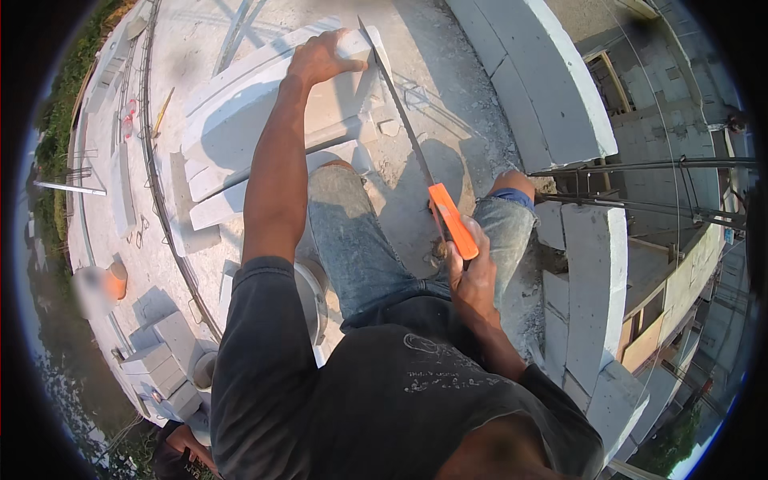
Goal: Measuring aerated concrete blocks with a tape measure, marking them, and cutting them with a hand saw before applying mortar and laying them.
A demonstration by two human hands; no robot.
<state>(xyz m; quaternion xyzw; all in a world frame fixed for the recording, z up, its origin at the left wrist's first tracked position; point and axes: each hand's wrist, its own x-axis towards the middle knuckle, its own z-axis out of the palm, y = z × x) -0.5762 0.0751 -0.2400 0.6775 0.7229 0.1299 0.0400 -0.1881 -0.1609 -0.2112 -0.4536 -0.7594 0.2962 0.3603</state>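
My right hand (474,276) is wrapped round the orange handle (453,222) of a handsaw (404,120). Its long blade runs up and to the left, across the right end of a white lightweight concrete block (260,108). My left hand (322,59) lies over the top of that block close to the blade tip, thumb and fingers apart on its surface. Another pale block piece (220,206) lies under the near side of the block. A small broken chunk (390,127) sits on the floor beside the blade.
A low wall of white blocks (544,80) stands ahead on the right, and another wall section (596,280) stands beside me. Steel bars (648,166) stick out between them. A bucket (310,300) is by my left leg. Stacked blocks (164,360) and a person's arm (190,446) appear lower left.
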